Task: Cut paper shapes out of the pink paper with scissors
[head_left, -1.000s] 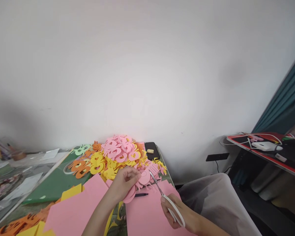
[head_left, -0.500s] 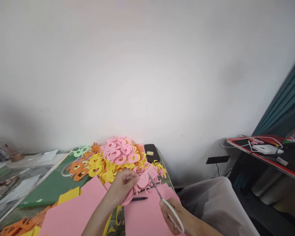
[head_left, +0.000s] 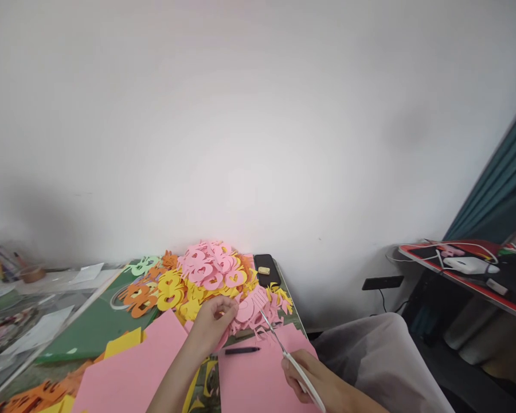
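Observation:
My left hand [head_left: 212,324] is closed on a pink paper cutout [head_left: 251,312], held just above the table. My right hand [head_left: 313,381] grips white-handled scissors [head_left: 284,350], whose metal blades point up and left into the cutout's lower edge. Pink paper sheets [head_left: 258,378] lie flat under both hands, with a black pen [head_left: 241,350] on them between the hands.
A heap of pink, yellow, orange and green paper cutouts [head_left: 198,281] covers the green mat [head_left: 94,324]. A black phone [head_left: 266,269] with a small yellow eraser lies at the table's far corner. A red-edged shelf [head_left: 464,269] with cables stands at right. My knee [head_left: 370,350] shows below the table edge.
The view has shifted slightly downward. My left hand has turned the pink cutout a little, and the scissors have slid further right and down along its edge.

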The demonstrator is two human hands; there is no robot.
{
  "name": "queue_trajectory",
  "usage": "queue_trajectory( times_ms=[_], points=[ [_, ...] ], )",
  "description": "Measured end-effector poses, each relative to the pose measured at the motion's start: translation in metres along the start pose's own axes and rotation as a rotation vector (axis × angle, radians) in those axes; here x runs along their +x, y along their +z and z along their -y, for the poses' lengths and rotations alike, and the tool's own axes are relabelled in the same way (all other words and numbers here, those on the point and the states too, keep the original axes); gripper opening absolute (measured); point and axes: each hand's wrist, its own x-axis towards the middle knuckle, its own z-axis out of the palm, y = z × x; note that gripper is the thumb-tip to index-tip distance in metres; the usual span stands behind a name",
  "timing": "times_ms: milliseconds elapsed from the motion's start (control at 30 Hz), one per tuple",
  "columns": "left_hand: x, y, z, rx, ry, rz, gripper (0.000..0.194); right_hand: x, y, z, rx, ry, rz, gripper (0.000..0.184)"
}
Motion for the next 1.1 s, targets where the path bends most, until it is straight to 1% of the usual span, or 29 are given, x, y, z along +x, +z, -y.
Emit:
queue_trajectory(
  times_ms=[100,167,267,367,433,533,633,800,900,1000,1100],
  points=[
    [-0.002,0.001,-0.002,-0.008,0.003,0.045,0.026,-0.006,0.001,0.007,-0.037,-0.025,-0.005,0.044],
    [-0.002,0.000,-0.002,-0.001,0.009,0.064,0.026,-0.010,0.002,0.011,-0.055,-0.015,0.007,0.046],
    [-0.002,-0.002,-0.003,0.018,0.031,0.021,0.024,-0.012,0.002,0.013,-0.056,0.007,-0.001,0.047],
    [-0.001,-0.004,-0.003,0.019,0.016,-0.015,0.025,-0.009,0.002,0.010,-0.053,-0.016,-0.003,0.045],
    [-0.001,-0.004,-0.003,0.011,-0.002,-0.008,0.026,-0.006,0.002,0.009,-0.045,-0.056,-0.011,0.045],
    [-0.002,-0.003,-0.004,0.003,0.005,0.006,0.027,-0.005,0.002,0.009,-0.046,-0.104,-0.031,0.048],
    [-0.002,0.000,-0.005,0.002,0.016,0.028,0.026,-0.007,0.003,0.013,-0.076,-0.104,-0.017,0.049],
    [-0.003,0.004,-0.003,0.020,0.024,0.062,0.025,-0.011,0.004,0.017,-0.020,-0.055,-0.024,0.048],
    [-0.002,0.004,-0.002,0.043,0.022,0.082,0.025,-0.009,0.004,0.016,-0.024,-0.082,-0.020,0.051],
    [-0.002,0.004,-0.001,0.050,0.025,0.081,0.025,-0.007,0.003,0.013,0.005,-0.118,0.014,0.051],
    [-0.003,0.003,-0.002,0.045,0.028,0.085,0.025,-0.006,0.003,0.011,0.044,-0.119,0.033,0.050]
  ],
)
